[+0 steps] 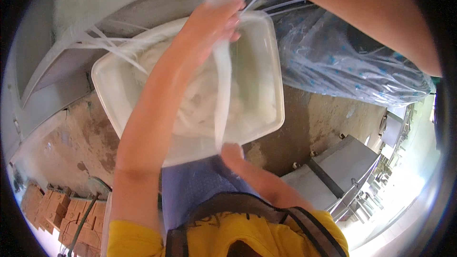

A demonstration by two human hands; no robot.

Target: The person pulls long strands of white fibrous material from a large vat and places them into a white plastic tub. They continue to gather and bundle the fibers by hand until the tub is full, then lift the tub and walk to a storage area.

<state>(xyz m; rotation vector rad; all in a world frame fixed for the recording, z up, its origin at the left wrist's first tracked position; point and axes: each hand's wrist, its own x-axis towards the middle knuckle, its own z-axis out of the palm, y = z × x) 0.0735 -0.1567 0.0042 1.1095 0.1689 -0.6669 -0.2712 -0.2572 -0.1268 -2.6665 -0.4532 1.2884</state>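
Observation:
A long white strip of soft material (223, 92) hangs over a large white plastic tub (280, 78). My left hand (217, 25), blurred by motion, grips its upper part beyond the middle of the tub. Near the tub's close edge, my right hand (232, 153) is at the strip's lower end; its fingers are partly hidden, so its hold is unclear. Inside the tub lies a pale, wet-looking mass (200, 103). Thin white strands (103, 43) stretch across the tub's far left edge to a grey metal surface.
Another person's bare arm (360, 10) reaches in from the upper right. Below it lies a clear plastic sheet with blue marks (342, 60). Grey wheeled metal containers (346, 164) stand at lower right, cardboard boxes (78, 217) at lower left. The floor (78, 135) is stained.

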